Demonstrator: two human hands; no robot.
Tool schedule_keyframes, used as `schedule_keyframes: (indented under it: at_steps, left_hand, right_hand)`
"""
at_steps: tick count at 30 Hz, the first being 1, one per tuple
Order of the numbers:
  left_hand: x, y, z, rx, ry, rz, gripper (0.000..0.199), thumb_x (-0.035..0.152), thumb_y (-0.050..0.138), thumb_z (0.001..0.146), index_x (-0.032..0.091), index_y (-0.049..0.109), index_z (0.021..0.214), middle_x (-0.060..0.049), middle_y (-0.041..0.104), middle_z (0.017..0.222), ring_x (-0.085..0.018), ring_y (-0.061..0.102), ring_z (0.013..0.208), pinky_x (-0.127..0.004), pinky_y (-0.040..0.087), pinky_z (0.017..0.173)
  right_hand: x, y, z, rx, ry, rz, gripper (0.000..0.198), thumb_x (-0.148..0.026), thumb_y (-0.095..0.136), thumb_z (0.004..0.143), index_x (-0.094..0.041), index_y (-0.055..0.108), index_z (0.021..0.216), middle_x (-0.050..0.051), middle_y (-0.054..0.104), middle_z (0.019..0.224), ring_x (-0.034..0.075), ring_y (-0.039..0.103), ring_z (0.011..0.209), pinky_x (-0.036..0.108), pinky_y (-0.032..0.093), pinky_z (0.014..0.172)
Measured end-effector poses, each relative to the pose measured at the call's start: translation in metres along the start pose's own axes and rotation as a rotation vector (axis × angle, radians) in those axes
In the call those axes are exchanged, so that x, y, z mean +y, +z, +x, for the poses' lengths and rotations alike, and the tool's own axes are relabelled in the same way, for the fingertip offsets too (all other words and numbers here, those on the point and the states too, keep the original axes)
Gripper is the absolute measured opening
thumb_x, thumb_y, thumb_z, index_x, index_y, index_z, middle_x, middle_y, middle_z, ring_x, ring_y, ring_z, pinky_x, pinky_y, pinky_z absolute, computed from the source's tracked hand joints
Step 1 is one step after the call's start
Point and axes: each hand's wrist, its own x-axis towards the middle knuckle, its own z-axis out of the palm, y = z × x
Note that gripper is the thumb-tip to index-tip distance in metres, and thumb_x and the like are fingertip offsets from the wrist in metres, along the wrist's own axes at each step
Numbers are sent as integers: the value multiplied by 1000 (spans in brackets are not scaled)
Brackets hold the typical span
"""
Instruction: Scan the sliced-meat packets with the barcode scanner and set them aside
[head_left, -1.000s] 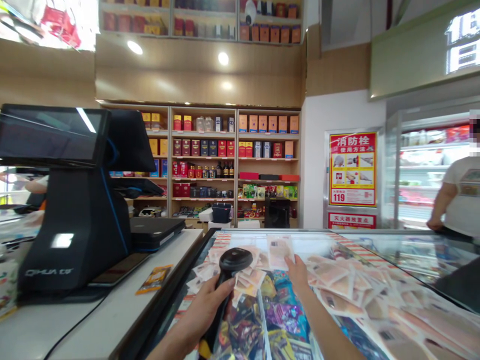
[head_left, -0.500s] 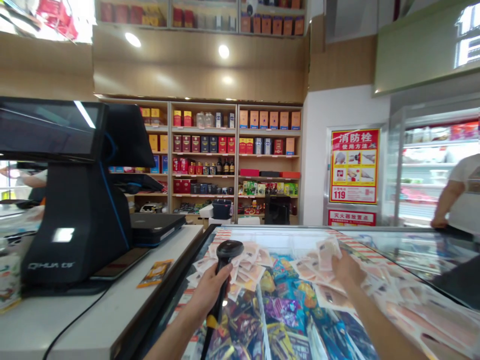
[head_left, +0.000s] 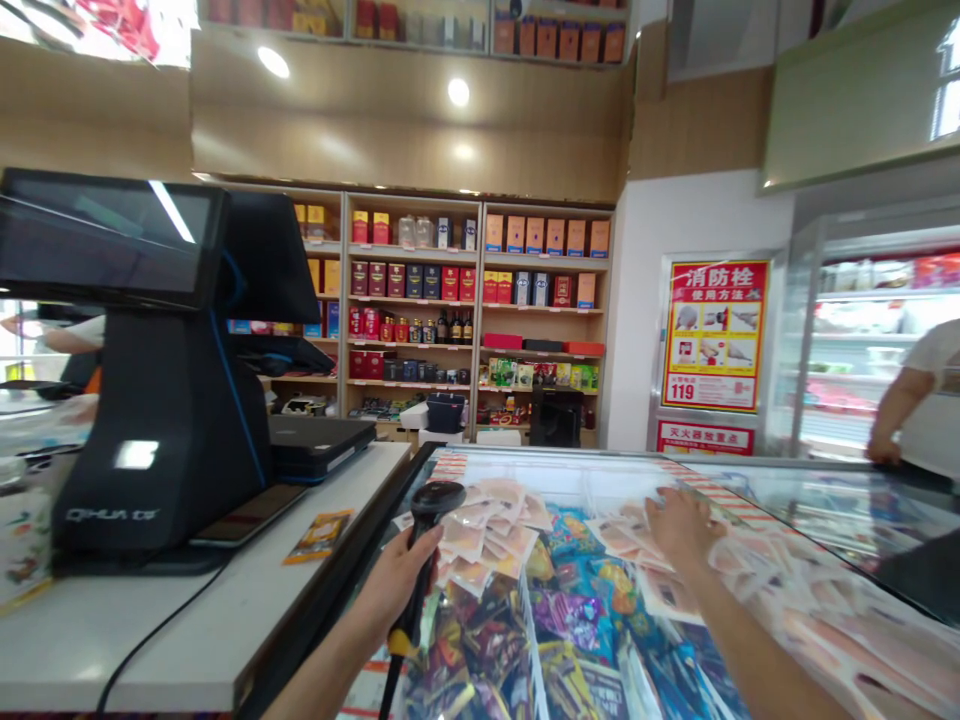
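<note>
Scanner (head_left: 431, 498) gripped, freezer (head_left: 750, 470) holding seemingly snack packets (head_left: 487, 520)

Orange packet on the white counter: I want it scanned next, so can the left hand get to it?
Probably not: the left hand grips the black scanner; the orange packet lies unobstructed.

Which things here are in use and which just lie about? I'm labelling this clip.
In use: left hand gripping the barcode scanner; right hand on the pink packets.
Lying about: register, orange sachet, phone, colourful snack packs.
</note>
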Motion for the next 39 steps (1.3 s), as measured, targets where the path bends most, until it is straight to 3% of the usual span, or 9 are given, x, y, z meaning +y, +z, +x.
schedule_keyframes:
  at_steps: [5, 11, 18, 21, 24, 28, 34, 39]
  left_hand:
    - [-9, -13, -1, 4, 6, 16, 34, 49, 50, 65, 16, 45, 58, 6, 46, 41, -7, 40, 37, -19, 30, 40]
    - [-11, -19, -10, 13, -15, 46, 34, 50, 51, 63, 17, 45, 57, 5, 46, 41, -8, 40, 38, -20, 30, 41]
    - [-17, -27, -12, 28, -31, 41, 35, 50, 51, 63, 17, 44, 56, 6, 43, 40, -7, 39, 36, -19, 31, 39]
    - [-20, -34, -11, 29, -13, 47, 35, 50, 49, 65, 17, 43, 57, 6, 43, 40, -7, 38, 37, -19, 30, 39]
    - [-21, -37, -12, 27, -4, 45, 34, 50, 47, 66, 16, 44, 59, 6, 43, 41, -7, 37, 38, -19, 30, 40]
    - [-18, -34, -15, 42, -22, 41, 34, 50, 48, 66, 17, 43, 59, 7, 42, 40, -6, 36, 36, -19, 29, 39]
    - [-8, -26, -22, 28, 8, 44, 31, 47, 48, 67, 17, 43, 61, 7, 41, 39, -6, 34, 36, -19, 27, 39]
    - [-5, -20, -20, -25, 31, 49, 31, 46, 48, 68, 17, 42, 59, 7, 42, 41, -6, 36, 37, -19, 28, 40]
  right_hand:
    - [-72, 14, -44, -177, -214, 136, 32, -35, 38, 75, -20, 57, 96, 7, 58, 98, 25, 45, 96, 40, 30, 80]
    - [-120, 37, -91, -354, -319, 242, 32, -40, 39, 73, -22, 58, 92, 5, 59, 98, 24, 48, 96, 38, 32, 79]
    - [-169, 36, -115, -493, -273, 330, 37, -45, 38, 73, -21, 57, 94, 7, 63, 89, 24, 53, 91, 40, 34, 78]
    - [-185, 37, -121, -510, -219, 288, 40, -49, 38, 72, -17, 60, 84, 12, 63, 89, 28, 54, 91, 43, 34, 77]
    - [-191, 41, -124, -525, -150, 262, 44, -50, 40, 69, -13, 60, 83, 16, 61, 92, 30, 53, 91, 45, 34, 77]
    - [-190, 47, -122, -551, -83, 290, 40, -47, 45, 67, -15, 60, 83, 14, 62, 92, 29, 54, 90, 44, 36, 76]
    - [-186, 59, -110, -519, -39, 555, 18, -25, 47, 65, -16, 62, 65, 9, 65, 73, 22, 59, 74, 29, 40, 62]
    - [-157, 59, -79, -381, -20, 658, 32, -26, 35, 71, -10, 59, 87, 11, 63, 85, 18, 57, 79, 24, 40, 65]
